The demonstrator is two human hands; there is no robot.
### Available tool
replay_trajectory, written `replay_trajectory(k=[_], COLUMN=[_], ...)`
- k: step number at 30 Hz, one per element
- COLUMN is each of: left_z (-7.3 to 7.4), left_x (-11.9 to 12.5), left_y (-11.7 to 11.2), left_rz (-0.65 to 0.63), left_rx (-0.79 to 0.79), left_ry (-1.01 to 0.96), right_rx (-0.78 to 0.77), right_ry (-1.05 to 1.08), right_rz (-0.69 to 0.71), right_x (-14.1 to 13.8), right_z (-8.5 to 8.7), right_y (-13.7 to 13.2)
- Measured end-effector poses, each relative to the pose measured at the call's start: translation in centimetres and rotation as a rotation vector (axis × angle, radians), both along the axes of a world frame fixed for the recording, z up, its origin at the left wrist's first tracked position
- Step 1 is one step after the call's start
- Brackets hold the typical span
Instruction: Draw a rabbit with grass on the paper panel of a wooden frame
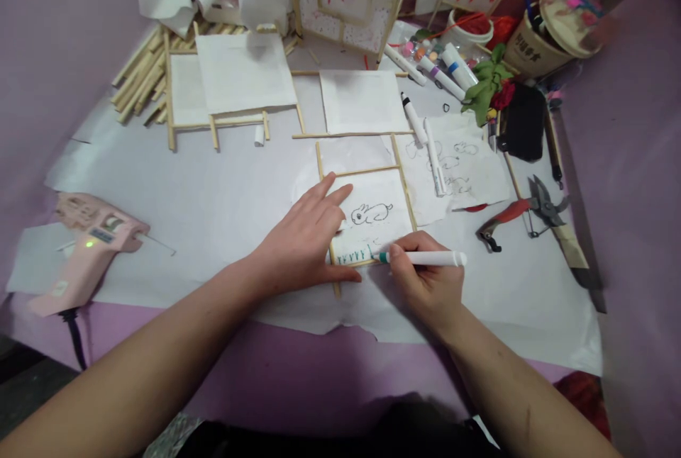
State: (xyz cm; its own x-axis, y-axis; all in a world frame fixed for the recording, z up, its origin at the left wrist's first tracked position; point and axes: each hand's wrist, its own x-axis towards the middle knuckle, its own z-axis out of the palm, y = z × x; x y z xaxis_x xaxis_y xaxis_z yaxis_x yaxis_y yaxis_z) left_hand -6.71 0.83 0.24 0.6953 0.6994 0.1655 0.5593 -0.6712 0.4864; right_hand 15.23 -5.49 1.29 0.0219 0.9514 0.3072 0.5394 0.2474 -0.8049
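A paper panel [380, 192] in a thin wooden stick frame [406, 196] lies on the table. It bears a black outline drawing of a rabbit [372, 214], with a row of green grass strokes [351, 257] along the lower edge. My left hand [306, 235] rests flat across the panel's left side, fingers spread, thumb by the lower stick. Between the fingers of my right hand [430, 281] is a white marker [433, 258] with a green tip end. Its tip meets the paper at the right end of the green row.
More framed paper panels [247, 75] and a pile of wooden sticks [143, 79] lie at the back left. A pink glue gun [93, 245] with a lit green light is at left. Pruning shears [518, 210], loose markers [435, 157] and a sheet of rabbit sketches [473, 181] lie at right.
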Motion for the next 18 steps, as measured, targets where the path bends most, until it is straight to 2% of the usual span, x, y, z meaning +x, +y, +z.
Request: replay_trajectory(k=[18], left_z=[0.01], left_x=[0.07], left_y=[0.15], left_rz=[-0.003], left_rx=[-0.016], left_ry=[-0.01], right_rx=[0.014], right_ry=[0.013], right_rz=[-0.053], right_x=[-0.13], right_z=[-0.13], right_y=[0.18])
